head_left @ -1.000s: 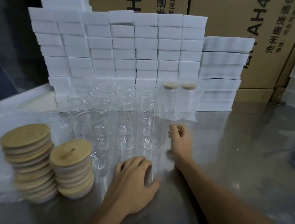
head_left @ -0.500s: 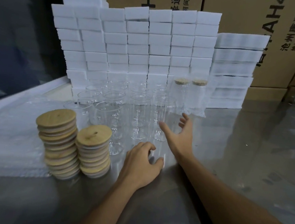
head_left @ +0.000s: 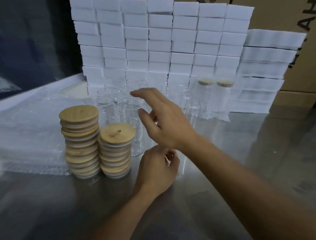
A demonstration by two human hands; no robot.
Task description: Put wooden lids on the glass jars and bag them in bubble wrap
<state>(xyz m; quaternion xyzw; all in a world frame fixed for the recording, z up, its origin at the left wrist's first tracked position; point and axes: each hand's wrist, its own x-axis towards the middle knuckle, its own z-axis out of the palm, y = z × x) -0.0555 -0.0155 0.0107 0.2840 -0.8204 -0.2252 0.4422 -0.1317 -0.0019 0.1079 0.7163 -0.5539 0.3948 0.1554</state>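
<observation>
Evidently reaching left for a lid, the right hand (head_left: 164,120) hovers spread above the glass jars (head_left: 131,106), while the left hand (head_left: 157,169) curls near, contents unclear.

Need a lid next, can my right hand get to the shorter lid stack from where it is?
Probably yes. The right hand hangs open above the jars, just right of the shorter lid stack, and nothing stands between them.

Two bare forearms reach into view from the bottom edge, uncovered as far as the frame shows. The left hand (head_left: 156,170) and right hand (head_left: 164,123) wear no gloves; fingernails look short. Motion blurs the right fingertips (head_left: 136,94).
</observation>
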